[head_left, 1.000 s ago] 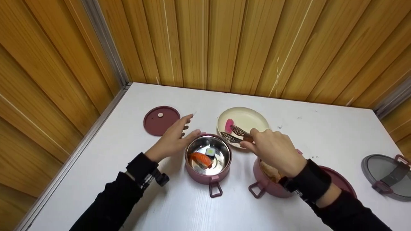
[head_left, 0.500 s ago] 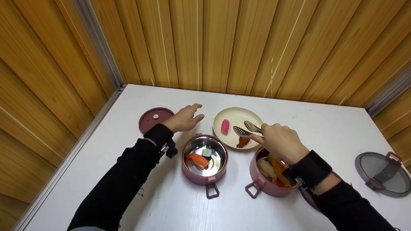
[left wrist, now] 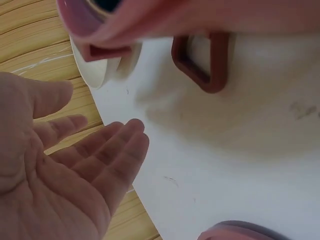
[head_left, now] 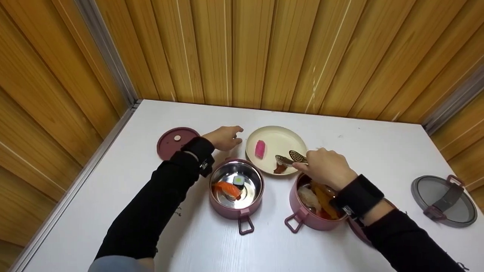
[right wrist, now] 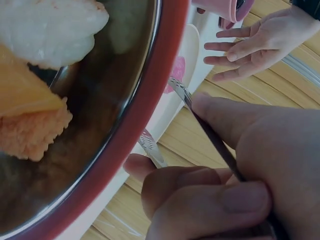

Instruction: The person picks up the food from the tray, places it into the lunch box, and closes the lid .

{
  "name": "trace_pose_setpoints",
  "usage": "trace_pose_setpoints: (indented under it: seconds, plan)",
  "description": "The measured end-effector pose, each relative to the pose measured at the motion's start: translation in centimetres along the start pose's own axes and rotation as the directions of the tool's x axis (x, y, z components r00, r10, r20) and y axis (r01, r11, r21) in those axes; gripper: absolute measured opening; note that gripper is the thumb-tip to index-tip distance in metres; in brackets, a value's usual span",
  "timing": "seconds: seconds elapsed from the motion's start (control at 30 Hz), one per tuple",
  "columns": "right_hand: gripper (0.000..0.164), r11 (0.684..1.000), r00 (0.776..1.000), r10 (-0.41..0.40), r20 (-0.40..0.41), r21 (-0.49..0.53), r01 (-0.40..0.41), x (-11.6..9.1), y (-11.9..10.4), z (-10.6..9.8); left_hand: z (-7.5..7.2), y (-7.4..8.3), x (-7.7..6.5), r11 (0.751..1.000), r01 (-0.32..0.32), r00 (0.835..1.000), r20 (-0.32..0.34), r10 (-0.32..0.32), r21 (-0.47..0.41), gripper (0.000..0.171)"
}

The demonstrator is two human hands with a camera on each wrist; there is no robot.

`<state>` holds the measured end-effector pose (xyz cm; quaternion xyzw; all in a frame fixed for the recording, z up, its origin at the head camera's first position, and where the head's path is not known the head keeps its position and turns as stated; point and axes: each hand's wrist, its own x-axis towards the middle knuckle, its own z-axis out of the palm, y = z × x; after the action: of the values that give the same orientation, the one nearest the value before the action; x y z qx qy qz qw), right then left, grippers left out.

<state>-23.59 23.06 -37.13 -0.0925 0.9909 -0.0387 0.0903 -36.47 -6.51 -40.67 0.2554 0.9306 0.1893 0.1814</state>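
Work looks partway: pink piece (head_left: 260, 149) and brown piece (head_left: 279, 169) on the plate (head_left: 287, 141), orange piece (head_left: 228, 189) and green piece (head_left: 238, 181) in the left pot (head_left: 228, 211), other pieces (head_left: 323, 198) in the right pot (head_left: 314, 223). Right hand (head_left: 328, 165) grips tongs (head_left: 297, 155), tips apart at plate's near side by brown piece; contact unclear. Left hand (head_left: 225, 138) empty, fingers extended, just left of plate.

A white bench (head_left: 272, 245) has wood-look panelling (head_left: 242, 56) rising behind it, its grooves vertical, with matching left panels (head_left: 41, 113) beside it. Grey metal posts (head_left: 107, 49) stand at the bench's far corners; a metal rail (head_left: 77, 185) follows its left edge. Soft light glosses its top.
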Motion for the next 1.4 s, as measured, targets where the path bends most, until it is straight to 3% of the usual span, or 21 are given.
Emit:
trace_pose_setpoints:
  seconds: [0.27, 0.47, 0.8, 1.13, 1.4]
  plan:
    - [0.052, 1.000, 1.000, -0.006, 0.020, -0.014, 0.006, 0.1, -1.1, 0.1, -0.3, -0.2, 0.2, 0.996, -0.054, 0.991, 0.129, 0.045, 0.069, 0.055]
    - [0.049, 1.000, 0.999, -0.029, -0.017, -0.012, 0.028, 0.1, -1.3, 0.1, -0.6, -0.4, 0.1, 0.991, -0.096, 0.982, 0.172, 0.079, 0.097, 0.054]
    - [0.049, 0.999, 0.995, -0.039, -0.089, -0.024, 0.037, 0.2, -1.4, 0.7, -0.4, -0.8, 0.3, 0.986, -0.123, 0.983, 0.153, 0.105, 0.114, 0.053]
    - [0.054, 1.000, 0.992, -0.025, -0.123, -0.016, 0.023, 1.5, -2.1, 1.3, 0.2, -0.9, 0.3, 0.998, -0.057, 0.996, 0.067, 0.056, 0.008, 0.050]
    - [0.055, 1.000, 0.996, -0.006, -0.087, 0.001, 0.006, 0.3, -2.8, 0.9, 0.5, -0.9, 0.6, 0.997, 0.007, 0.999, 0.038, -0.005, -0.074, 0.051]
